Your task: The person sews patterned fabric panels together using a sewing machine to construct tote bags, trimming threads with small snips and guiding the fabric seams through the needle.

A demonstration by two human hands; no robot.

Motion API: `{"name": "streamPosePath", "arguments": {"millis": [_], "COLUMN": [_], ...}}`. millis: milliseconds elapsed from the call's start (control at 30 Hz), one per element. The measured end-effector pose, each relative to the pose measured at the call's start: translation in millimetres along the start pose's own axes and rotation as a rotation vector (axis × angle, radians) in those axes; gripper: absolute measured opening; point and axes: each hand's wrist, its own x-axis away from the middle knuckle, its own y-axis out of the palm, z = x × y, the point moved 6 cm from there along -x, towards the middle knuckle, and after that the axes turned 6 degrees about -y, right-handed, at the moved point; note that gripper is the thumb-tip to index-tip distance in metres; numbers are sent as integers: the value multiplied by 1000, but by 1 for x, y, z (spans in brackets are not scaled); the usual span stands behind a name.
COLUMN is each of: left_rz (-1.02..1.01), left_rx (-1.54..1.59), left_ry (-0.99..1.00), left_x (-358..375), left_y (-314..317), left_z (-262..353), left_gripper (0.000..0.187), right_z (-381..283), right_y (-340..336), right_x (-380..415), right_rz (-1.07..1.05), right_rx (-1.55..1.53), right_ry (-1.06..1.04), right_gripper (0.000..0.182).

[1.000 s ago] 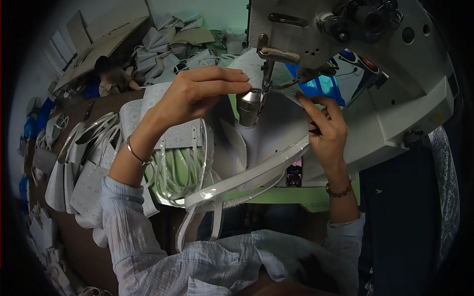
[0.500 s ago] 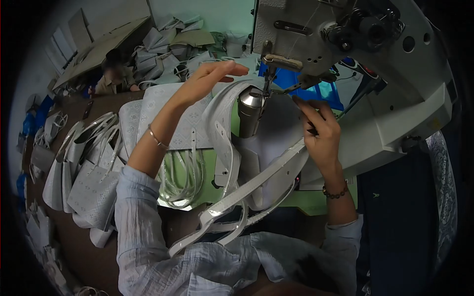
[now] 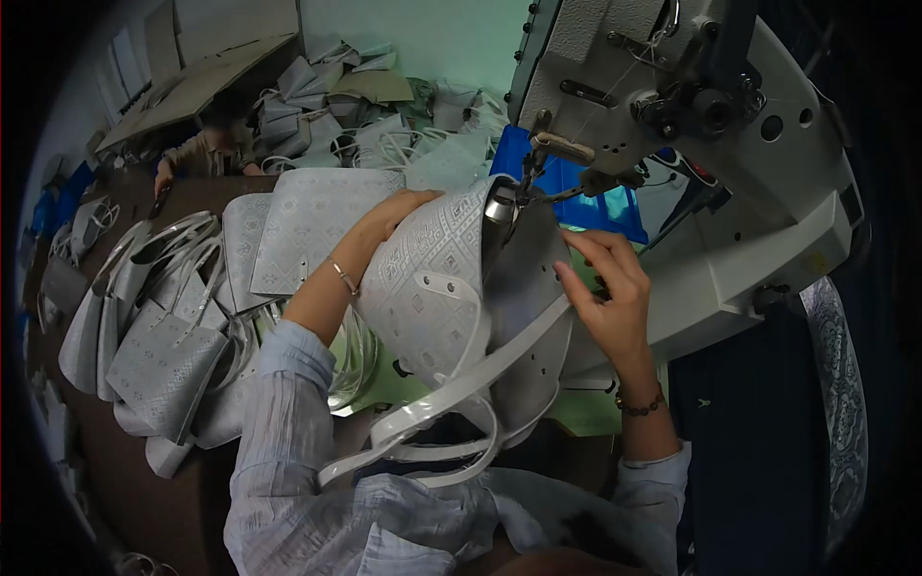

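Note:
A pale patterned bag (image 3: 423,264) with long white straps (image 3: 471,384) sits around the metal arm end of a sewing machine (image 3: 749,221), its upper edge beside the needle area. My left hand (image 3: 399,211) lies against the far left side of the bag; its fingertips are partly hidden behind the material. My right hand (image 3: 610,288) is at the bag's right side, thumb and fingers apart around its edge, near a strap. Whether the right fingers pinch the edge is hard to tell.
Patterned panels (image 3: 322,226) and finished-looking bags with handles (image 3: 173,360) lie on the left. A blue bin (image 3: 600,211) stands behind the machine. Another person (image 3: 216,149) sits at the far left, near heaped bags (image 3: 384,139).
My left hand has moved down from the air onto the bag. The bag has turned, showing more of its patterned outside. My right hand has shifted slightly lower, its thumb now spread.

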Motion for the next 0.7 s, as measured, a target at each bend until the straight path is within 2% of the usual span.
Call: {"name": "streamPosePath", "arguments": {"millis": [33, 67, 167, 200, 233, 267, 333, 400, 500, 567, 600, 667, 700], "left_rz": [-46, 63, 95, 100, 87, 73, 81, 87, -10, -66, -66, -10, -5], "left_rx": [187, 240, 389, 388, 566, 749, 840, 942, 969, 972, 998, 923, 951], "left_ry": [52, 86, 192, 193, 244, 294, 282, 268, 200, 244, 239, 391, 385], "left_x": [0, 24, 70, 84, 99, 114, 148, 168, 184, 197, 202, 213, 215], "left_y": [-10, -12, -27, -23, -18, -12, 19, 37, 62, 75, 78, 75, 75], "left_z": [-8, -6, -18, -26, -36, -47, -72, -106, -151, -160, -159, -142, -141], "left_gripper": [38, 36, 34, 34, 34, 35, 37, 39, 42, 47, 47, 41, 41], "right_z": [-6, -10, -22, -20, -18, -18, -9, 4, 28, 56, 60, 71, 74], "right_y": [-1, -1, 2, 7, 12, 8, 3, -2, -6, -3, -1, 1, 6], "right_x": [-1, -3, -5, -3, -2, -4, -5, -4, 1, 14, 18, 24, 28], "right_rz": [-4, -5, -89, -168, -250, -256, -347, -386, -486, -616, -641, -644, -672], "right_rx": [-16, -24, -186, -315, -443, -443, -485, -454, -337, -143, -133, -66, -59], "right_ry": [-59, -57, -46, 49, 144, 142, 248, 205, 255, 321, 323, 380, 380], "right_gripper": [29, 29, 27, 27, 28, 28, 28, 30, 27, 25, 25, 26, 26]}}
